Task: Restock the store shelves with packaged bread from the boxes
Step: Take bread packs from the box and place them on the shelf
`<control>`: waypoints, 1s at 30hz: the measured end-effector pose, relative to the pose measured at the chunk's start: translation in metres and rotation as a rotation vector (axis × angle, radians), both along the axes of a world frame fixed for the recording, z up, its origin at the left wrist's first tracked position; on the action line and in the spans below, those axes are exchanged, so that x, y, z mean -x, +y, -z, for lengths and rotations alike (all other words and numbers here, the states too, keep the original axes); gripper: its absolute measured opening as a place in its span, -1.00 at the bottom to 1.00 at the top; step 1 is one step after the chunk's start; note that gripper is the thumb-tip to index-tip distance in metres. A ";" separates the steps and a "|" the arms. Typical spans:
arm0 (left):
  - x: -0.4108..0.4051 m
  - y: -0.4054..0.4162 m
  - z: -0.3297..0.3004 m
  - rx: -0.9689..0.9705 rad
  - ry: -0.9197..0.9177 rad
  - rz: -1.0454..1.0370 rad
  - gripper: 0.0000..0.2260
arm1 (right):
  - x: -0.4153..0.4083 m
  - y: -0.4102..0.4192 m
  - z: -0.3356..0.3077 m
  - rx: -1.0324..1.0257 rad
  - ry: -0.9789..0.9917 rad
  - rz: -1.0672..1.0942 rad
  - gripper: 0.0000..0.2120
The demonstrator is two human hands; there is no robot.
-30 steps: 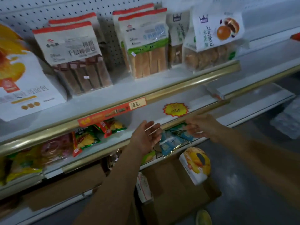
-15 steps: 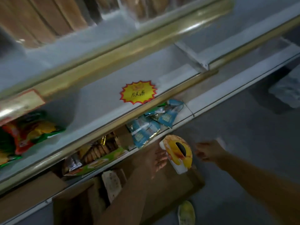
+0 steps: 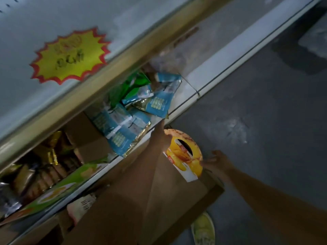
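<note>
Two hands are being seen in the head view, both lowered toward a yellow bread package (image 3: 184, 154) with a white lower edge and a dark handle slot. This package is standing out of an open cardboard box (image 3: 159, 197) on the grey floor (image 3: 256, 106), just below the front edge of the lowest shelf (image 3: 208, 75). The left hand (image 3: 160, 138) is being laid against the left side of the package, touching it; how its fingers are lying cannot be told, because the picture is blurred there and the hand is seen from behind. The right hand (image 3: 218, 160) is being held at the right edge of the package, with fingers stretched toward it and touching or almost touching; a closed grip is not being shown.

Several blue snack bags (image 3: 123, 124) are being kept in a loose heap on the lowest shelf, with a green bag (image 3: 134, 84) behind them. Further left, a green and yellow flat pack (image 3: 58, 188) is lying at the shelf front. A yellow star-shaped price sticker (image 3: 70, 55) with a red border is being carried by the shelf above. A light green shoe (image 3: 203, 228) is being seen beside the box, at the bottom.
</note>
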State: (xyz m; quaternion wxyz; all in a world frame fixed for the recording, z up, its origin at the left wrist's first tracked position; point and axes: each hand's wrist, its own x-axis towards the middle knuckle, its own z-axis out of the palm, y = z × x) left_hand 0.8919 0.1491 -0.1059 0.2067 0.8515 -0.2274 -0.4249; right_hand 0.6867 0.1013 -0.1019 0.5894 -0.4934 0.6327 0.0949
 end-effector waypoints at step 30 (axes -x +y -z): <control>-0.017 0.186 -0.135 0.030 -0.324 0.363 -0.77 | -0.007 0.109 -0.122 0.388 -0.187 -0.203 -0.87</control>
